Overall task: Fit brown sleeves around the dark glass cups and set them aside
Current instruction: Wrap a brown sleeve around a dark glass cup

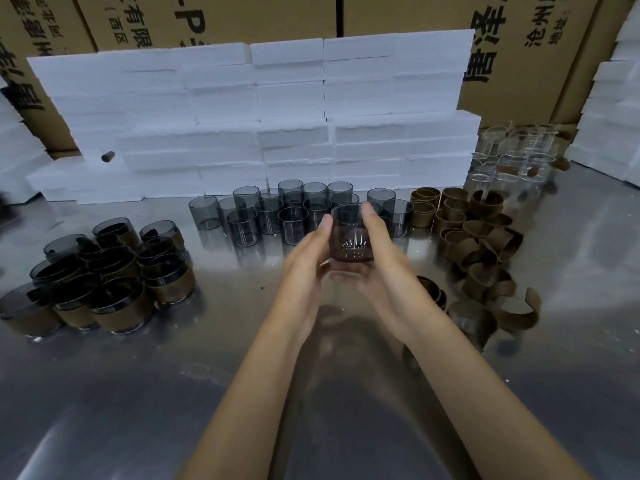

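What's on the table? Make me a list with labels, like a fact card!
held: dark glass cup, no sleeve on it yet
left hand: holds the cup's left side
right hand: holds the cup's right side
finished: sleeved cups, left
waiting: bare dark cups, middle back
sleeves: brown sleeves, right
far right: clear glasses
behind: white foam blocks, cardboard boxes
surface: shiny metal table
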### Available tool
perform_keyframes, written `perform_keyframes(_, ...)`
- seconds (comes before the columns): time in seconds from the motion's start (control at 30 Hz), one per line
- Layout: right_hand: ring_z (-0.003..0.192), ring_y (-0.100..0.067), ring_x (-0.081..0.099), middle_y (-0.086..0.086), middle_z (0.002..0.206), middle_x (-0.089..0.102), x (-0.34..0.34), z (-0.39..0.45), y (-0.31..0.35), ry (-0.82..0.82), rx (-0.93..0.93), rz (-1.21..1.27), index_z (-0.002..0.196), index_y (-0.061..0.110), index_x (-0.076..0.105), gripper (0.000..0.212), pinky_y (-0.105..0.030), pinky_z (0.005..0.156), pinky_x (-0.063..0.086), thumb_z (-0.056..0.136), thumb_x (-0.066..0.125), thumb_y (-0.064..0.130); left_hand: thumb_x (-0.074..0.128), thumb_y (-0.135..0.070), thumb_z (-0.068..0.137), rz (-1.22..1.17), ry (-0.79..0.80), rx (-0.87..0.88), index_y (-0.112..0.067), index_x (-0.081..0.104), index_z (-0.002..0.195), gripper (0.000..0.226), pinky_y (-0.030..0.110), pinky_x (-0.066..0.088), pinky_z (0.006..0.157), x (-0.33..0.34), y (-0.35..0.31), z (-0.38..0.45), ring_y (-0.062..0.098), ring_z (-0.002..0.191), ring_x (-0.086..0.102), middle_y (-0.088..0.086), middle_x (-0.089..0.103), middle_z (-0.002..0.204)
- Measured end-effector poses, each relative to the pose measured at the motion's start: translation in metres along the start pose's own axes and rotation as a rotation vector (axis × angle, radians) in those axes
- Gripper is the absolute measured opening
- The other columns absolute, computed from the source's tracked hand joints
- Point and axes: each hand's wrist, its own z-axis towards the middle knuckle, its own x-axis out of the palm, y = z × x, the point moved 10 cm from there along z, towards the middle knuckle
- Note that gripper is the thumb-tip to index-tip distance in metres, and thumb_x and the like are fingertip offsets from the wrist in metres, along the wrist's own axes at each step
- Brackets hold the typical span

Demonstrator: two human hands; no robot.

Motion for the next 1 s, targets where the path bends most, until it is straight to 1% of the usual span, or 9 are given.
perform_keyframes(0.1, 0.084, -0.029, 0.071, -0.022, 0.097, 0.075, 0.008, -0.003, 0.003, 0.105, -0.013, -0.007, 0.106, 0.011, 0.075, 0.067, -0.038, 0.082, 0.060, 0.076, 0.063, 0.070, 0.059, -0.057, 0.094, 0.029, 0.042, -0.022, -0.017, 0.076, 0.118, 0.050, 0.026, 0.055, 0.087, 0.006, 0.004, 0.000, 0.016, 0.103, 0.073, 0.008, 0.078, 0.112)
perform_keyframes(0.2, 0.074, -0.026, 0.074, -0.019, 0.084, 0.077, 0.001, 0.001, 0.007, 0.030, -0.057, -0.168, 0.100, 0.005, 0.075, 0.081, -0.030, 0.068, 0.061, 0.075, 0.052, 0.079, 0.053, -0.048, 0.102, 0.114, -0.014, 0.002, -0.019, 0.077, 0.112, 0.039, 0.016, 0.053, 0.073, 0.001, 0.005, 0.000, 0.006, 0.089, 0.072, -0.002, 0.079, 0.100)
perform_keyframes(0.37, 0.065, -0.022, 0.074, -0.011, 0.074, 0.076, -0.004, 0.005, 0.009, -0.047, -0.186, -0.348, 0.108, 0.012, 0.071, 0.068, -0.031, 0.064, 0.062, 0.101, 0.030, 0.066, 0.054, -0.027, 0.105, 0.203, -0.152, 0.170, -0.023, 0.070, 0.110, 0.017, 0.028, 0.051, 0.074, -0.013, -0.015, -0.002, 0.012, 0.090, 0.064, 0.006, 0.072, 0.108)
perform_keyframes(0.5, 0.069, -0.023, 0.075, -0.012, 0.077, 0.077, -0.012, 0.008, 0.010, -0.130, -0.212, -0.381, 0.106, 0.010, 0.072, 0.068, -0.036, 0.069, 0.063, 0.109, 0.019, 0.054, 0.069, -0.055, 0.091, 0.188, -0.122, 0.126, -0.021, 0.073, 0.109, 0.038, 0.026, 0.053, 0.076, -0.004, -0.017, -0.006, 0.011, 0.091, 0.067, 0.000, 0.075, 0.106)
perform_keyframes(0.6, 0.082, -0.021, 0.076, -0.009, 0.092, 0.077, -0.025, 0.008, 0.011, -0.227, -0.231, -0.485, 0.113, 0.014, 0.072, 0.061, -0.044, 0.085, 0.061, 0.109, 0.022, 0.050, 0.078, -0.069, 0.068, 0.289, -0.085, 0.080, -0.029, 0.070, 0.112, 0.060, 0.016, 0.052, 0.076, 0.001, -0.009, -0.007, 0.001, 0.093, 0.069, -0.012, 0.077, 0.102)
perform_keyframes(0.67, 0.093, -0.025, 0.074, -0.011, 0.099, 0.076, -0.032, 0.008, 0.012, -0.270, -0.229, -0.499, 0.111, 0.013, 0.071, 0.055, -0.049, 0.092, 0.058, 0.110, 0.026, 0.045, 0.082, -0.067, 0.067, 0.328, -0.086, 0.027, -0.027, 0.071, 0.119, 0.067, 0.020, 0.052, 0.081, -0.001, -0.005, -0.005, 0.002, 0.100, 0.069, -0.009, 0.076, 0.108)
perform_keyframes(0.83, 0.092, -0.025, 0.075, -0.009, 0.093, 0.078, -0.032, 0.006, 0.016, -0.258, -0.232, -0.345, 0.095, 0.021, 0.073, 0.038, -0.040, 0.082, 0.062, 0.109, 0.042, 0.038, 0.080, -0.052, 0.069, 0.190, -0.051, 0.011, -0.021, 0.072, 0.122, 0.062, 0.026, 0.047, 0.080, -0.006, -0.007, -0.003, 0.008, 0.099, 0.068, 0.002, 0.077, 0.113)
perform_keyframes(0.93, 0.088, -0.020, 0.074, -0.010, 0.099, 0.078, -0.029, 0.008, 0.014, -0.203, -0.173, -0.209, 0.106, 0.014, 0.071, 0.037, -0.028, 0.070, 0.060, 0.102, 0.055, 0.047, 0.079, -0.048, 0.071, 0.099, -0.083, 0.018, -0.023, 0.069, 0.115, 0.051, 0.028, 0.047, 0.078, -0.017, -0.007, 0.000, 0.006, 0.087, 0.067, -0.007, 0.076, 0.097)
perform_keyframes(1.0, 0.088, -0.018, 0.074, -0.009, 0.104, 0.078, -0.021, 0.010, 0.006, -0.102, -0.077, -0.076, 0.121, 0.012, 0.066, 0.049, -0.028, 0.073, 0.058, 0.095, 0.061, 0.054, 0.071, -0.050, 0.080, 0.095, -0.008, -0.005, -0.019, 0.071, 0.113, 0.046, 0.031, 0.045, 0.080, -0.011, -0.006, 0.001, 0.007, 0.090, 0.068, -0.001, 0.076, 0.104)
